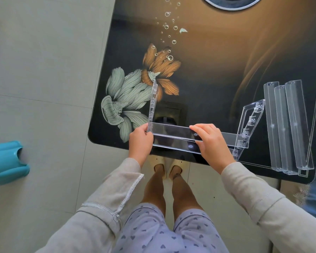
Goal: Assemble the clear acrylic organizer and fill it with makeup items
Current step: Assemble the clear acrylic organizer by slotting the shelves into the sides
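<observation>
A clear shelf strip (173, 131) is held level above the near edge of the dark, flower-printed table (208, 70). It is gripped near its middle by the right hand (212, 143), with the fingers (201, 127) curled over its far edge. The near end of the upright left side panel (152, 103), where the strip meets it, is held by the left hand (140, 141). The strip's other end is met by the right side panel (252, 121). Three loose clear strips (285, 125) are laid side by side further right. A teal object (5, 161) is seen on the tiled floor (44, 70).
</observation>
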{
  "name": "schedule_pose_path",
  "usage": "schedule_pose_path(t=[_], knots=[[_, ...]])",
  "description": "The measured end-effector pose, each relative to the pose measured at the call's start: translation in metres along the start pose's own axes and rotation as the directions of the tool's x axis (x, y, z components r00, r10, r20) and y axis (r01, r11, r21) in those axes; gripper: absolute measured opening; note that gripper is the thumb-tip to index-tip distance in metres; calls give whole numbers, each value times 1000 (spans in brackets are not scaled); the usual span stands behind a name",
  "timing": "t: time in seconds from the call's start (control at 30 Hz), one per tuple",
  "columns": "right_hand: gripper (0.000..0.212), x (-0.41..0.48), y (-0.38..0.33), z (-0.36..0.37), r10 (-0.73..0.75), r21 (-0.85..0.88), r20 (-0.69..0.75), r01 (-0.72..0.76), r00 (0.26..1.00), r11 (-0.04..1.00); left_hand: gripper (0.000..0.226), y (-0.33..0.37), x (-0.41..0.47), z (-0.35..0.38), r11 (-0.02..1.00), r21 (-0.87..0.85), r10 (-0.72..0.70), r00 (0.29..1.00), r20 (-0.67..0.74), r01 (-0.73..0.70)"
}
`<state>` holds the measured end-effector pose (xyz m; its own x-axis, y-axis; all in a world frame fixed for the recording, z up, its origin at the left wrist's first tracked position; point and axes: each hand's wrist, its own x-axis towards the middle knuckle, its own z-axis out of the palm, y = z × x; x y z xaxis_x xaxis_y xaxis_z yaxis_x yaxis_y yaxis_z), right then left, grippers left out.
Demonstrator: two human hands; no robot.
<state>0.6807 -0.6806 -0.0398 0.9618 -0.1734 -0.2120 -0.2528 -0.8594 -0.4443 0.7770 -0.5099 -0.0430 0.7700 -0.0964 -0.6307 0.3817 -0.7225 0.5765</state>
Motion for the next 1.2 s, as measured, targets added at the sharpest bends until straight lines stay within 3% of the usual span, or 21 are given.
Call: schedule_pose_path(t=[0.33,0.5,0.63,0.77,0.87,0.93,1.03,1.1,1.2], knots=[[43,-3,2,7,53,9,39,-53,998,999,22,4,-2,2,999,32,8,1000,-28,-7],[44,-2,5,9,60,7,32,-60,998,998,24,7,6,5,978,205,54,991,-124,-28],[45,-3,4,8,31,28,-12,-31,999,999,32,10,14,5,887,462,86,982,-167,1],[44,-5,4,7,25,19,-28,-25,999,1000,33,11,17,7,867,498,100,981,-167,-4],[45,-15,3,6,113,75,-89,-107,990,991,33,11,15,9,872,488,127,977,-173,-27],[39,-28,4,1,255,179,-231,-216,939,960,33,11,14,10,870,490,147,974,-173,-45],[31,-47,15,-8,546,395,-441,-393,712,830,33,12,13,11,864,500,165,973,-162,-63],[34,-54,30,-12,716,516,-404,-504,570,693,34,12,12,12,861,505,167,973,-156,-67],[33,-57,49,-15,856,611,-146,-635,496,473,33,12,12,12,860,506,171,973,-158,-68]])
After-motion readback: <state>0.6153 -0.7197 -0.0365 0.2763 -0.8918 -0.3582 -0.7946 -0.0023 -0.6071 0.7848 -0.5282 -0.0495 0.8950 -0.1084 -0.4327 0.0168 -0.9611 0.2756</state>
